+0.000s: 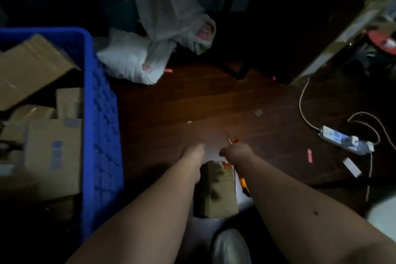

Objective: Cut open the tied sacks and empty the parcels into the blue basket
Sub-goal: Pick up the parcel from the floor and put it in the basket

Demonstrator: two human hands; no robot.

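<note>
Both hands reach forward over the dark wooden floor, close together but apart. The left hand has its fingers folded under; whether it holds anything cannot be told. The right hand is curled round something thin, with a small red-tipped piece poking out above the knuckles. Below and between the forearms lies a small brown cardboard parcel, with an orange-handled tool partly hidden just beside the right forearm. To the left stands the blue plastic lattice-walled basket, holding several brown cardboard boxes, one large box tilted on top. Beyond the basket lie crumpled white woven sacks, slack and open. At right, a white power strip with cables rests on the floor.
</note>
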